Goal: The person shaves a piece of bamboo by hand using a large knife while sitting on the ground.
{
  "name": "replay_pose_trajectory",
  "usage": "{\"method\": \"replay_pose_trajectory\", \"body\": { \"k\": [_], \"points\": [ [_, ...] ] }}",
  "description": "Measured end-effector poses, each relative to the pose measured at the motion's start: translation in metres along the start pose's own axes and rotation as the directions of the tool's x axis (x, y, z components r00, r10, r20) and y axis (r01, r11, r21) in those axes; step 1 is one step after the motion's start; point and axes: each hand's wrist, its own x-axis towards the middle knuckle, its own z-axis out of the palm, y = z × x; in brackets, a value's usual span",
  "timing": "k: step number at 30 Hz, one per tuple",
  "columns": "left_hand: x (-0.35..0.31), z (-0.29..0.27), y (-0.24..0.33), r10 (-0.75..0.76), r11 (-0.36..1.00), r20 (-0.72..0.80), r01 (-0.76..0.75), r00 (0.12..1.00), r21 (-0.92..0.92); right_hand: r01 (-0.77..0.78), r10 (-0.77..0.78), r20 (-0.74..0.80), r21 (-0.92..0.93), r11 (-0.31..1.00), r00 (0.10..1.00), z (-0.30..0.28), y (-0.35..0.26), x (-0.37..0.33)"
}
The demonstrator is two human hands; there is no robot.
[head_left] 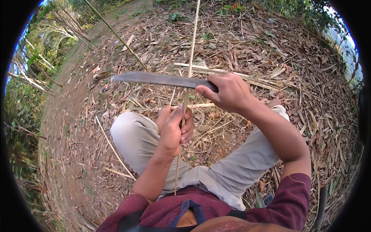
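Observation:
A long thin pale strip, seemingly split bamboo (193, 42), runs upright through the middle of the head view, from the top edge down to my lap. My left hand (172, 131) is closed around it between my knees. My right hand (230, 91) grips the dark handle of a machete (154, 78), its long blade pointing left. The blade lies across the strip just above my left hand; whether it bites into the strip, I cannot tell. Pale shavings (210, 133) lie on the ground between my legs.
My bent legs in light trousers (135, 133) frame the work. Split pale strips (220, 71) lie beyond my hands, another strip (112, 143) beside my left knee. A thin green stem (116, 34) slants at upper left. A dark long object (321, 207) stands at lower right. Dry leaves cover the ground.

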Motion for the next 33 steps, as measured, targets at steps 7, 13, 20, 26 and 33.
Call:
{"method": "replay_pose_trajectory", "body": {
  "k": [7, 13, 20, 26, 33],
  "points": [
    [-0.002, -0.003, -0.012, -0.023, 0.999, -0.063, 0.02, 0.998, -0.04, 0.308, -0.304, 0.05, -0.186, 0.933, 0.951, 0.017, -0.026, -0.023],
    [-0.004, -0.012, -0.036, 0.262, 0.926, -0.181, -0.195, 0.948, 0.323, 0.488, -0.52, -0.133, -0.21, 0.847, 0.844, 0.017, -0.016, -0.017],
    [-0.026, -0.024, -0.037, 0.282, 0.915, -0.211, -0.197, 0.936, 0.352, 0.503, -0.567, -0.167, -0.312, 0.806, 0.806, 0.011, -0.004, -0.006],
    [-0.049, 0.001, -0.026, 0.133, 0.971, -0.16, -0.096, 0.978, 0.22, -0.051, 0.031, -0.298, -0.059, 0.997, 0.954, -0.034, 0.062, 0.037],
    [-0.021, -0.014, -0.017, 0.308, 0.816, -0.158, -0.175, 0.938, 0.551, 0.386, -0.429, -0.117, -0.275, 0.881, 0.896, 0.002, -0.011, -0.006]
  ]
}}
